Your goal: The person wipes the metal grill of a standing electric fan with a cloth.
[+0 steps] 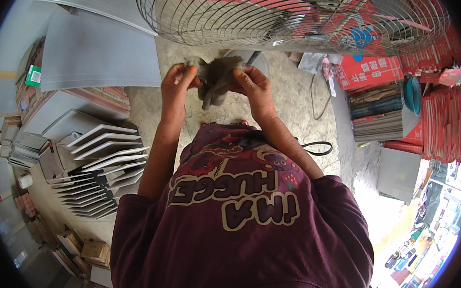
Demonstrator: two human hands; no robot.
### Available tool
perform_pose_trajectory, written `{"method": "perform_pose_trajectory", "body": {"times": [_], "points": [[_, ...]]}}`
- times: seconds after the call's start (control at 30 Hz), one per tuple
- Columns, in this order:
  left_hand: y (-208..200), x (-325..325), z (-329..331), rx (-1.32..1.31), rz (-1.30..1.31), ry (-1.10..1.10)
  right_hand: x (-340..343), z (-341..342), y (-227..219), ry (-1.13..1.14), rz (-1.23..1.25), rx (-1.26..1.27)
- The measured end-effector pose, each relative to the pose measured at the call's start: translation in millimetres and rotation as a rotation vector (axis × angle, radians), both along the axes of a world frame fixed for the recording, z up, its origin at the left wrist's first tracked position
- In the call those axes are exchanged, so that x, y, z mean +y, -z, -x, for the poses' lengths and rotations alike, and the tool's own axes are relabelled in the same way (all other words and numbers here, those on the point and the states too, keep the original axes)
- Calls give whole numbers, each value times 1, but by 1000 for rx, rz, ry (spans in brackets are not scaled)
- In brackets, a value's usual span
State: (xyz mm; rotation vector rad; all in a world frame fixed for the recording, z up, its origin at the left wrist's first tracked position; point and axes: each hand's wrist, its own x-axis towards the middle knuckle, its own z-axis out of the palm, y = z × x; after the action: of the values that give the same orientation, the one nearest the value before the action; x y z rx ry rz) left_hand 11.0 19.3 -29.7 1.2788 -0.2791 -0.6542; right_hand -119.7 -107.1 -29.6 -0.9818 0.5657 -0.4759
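Observation:
A dirty dark grey work glove is stretched between my two hands, in front of my body and above the floor. Its finger-like ends hang down in the middle. My left hand pinches one side of its edge between thumb and fingers. On the opposite side, my right hand grips the edge in the same way, thumb on top. The fingertips behind the cloth are partly hidden. Whether a second glove is bunched in with it, I cannot tell.
A large wire fan guard spans the space just beyond my hands. Tilted tiles in a rack and large grey panels stand at left. Red cartons and stacked tiles line the right. A black cable loop shows beside my right forearm.

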Motion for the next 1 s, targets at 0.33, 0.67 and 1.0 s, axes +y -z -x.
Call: {"method": "perform_pose_trajectory", "body": {"times": [0.33,0.67,1.0], "points": [[9,-42,-36,-94,265,-202,-6,-7,-16,100,17,-2],[44,-53,-41,88,51,-253,-3,-1,-9,113,20,63],[-2,-18,-57,5,239,-411,-2,-2,-10,90,32,38]]}}
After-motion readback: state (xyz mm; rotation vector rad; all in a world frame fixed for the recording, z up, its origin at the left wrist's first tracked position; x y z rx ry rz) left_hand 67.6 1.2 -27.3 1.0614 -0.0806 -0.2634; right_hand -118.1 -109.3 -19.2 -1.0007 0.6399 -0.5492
